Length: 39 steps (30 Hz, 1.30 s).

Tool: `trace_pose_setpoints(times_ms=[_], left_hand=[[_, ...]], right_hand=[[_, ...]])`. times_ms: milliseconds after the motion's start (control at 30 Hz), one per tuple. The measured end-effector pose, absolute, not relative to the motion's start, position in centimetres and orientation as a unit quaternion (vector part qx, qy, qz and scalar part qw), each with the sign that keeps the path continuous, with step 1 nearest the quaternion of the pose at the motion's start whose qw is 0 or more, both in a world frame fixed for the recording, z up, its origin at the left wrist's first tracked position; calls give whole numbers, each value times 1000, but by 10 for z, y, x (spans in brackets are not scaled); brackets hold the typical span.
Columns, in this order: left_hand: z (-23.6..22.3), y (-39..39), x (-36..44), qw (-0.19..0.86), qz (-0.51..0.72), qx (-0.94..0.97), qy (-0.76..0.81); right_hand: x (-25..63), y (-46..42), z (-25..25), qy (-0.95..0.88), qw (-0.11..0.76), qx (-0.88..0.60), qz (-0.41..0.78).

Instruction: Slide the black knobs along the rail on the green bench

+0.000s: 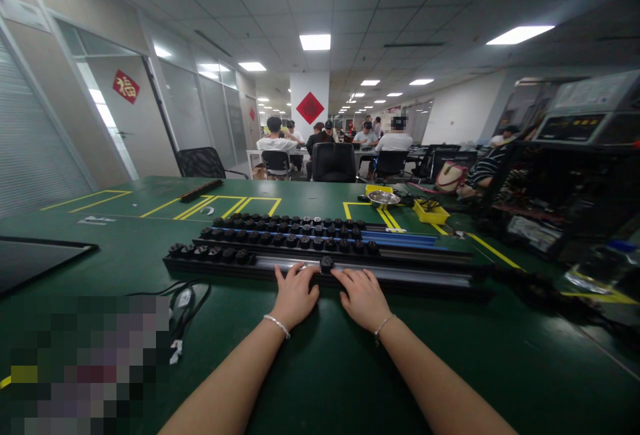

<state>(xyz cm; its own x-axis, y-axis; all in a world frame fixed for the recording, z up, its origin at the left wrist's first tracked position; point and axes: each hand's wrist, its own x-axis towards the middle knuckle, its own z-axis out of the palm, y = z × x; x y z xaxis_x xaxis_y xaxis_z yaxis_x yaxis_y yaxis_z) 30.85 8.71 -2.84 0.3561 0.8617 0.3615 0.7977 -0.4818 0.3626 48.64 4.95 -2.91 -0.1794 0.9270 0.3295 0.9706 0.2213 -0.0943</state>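
A small black block-like part (326, 263) sits in the channel of the nearest long black rail (415, 277). Just left of the part is my left hand (296, 293), its fingers stretched out over the rail and the index fingertip at or very near the part. From the other side my right hand (366, 298) reaches in, fingers extended, with a fingertip close to the part's right side. Whether the fingertips press on it I cannot tell. A row of several similar black parts (215, 253) fills the rail's left end.
Behind lie more rails with black parts, one of them blue (410, 240). Further back are a metal dish (383, 197) and a yellow tray (430, 213). Black cables (193, 305) lie at left near a dark flat panel (40, 258). Several people sit beyond the green table (320, 381).
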Motion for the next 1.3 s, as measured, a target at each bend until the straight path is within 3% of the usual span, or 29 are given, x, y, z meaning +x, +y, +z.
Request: trace_pose_setpoints(times_ms=[1300], left_hand=[[-32, 88, 308, 53, 237, 832, 499]], right_hand=[[497, 53, -31, -772, 188, -604, -68]])
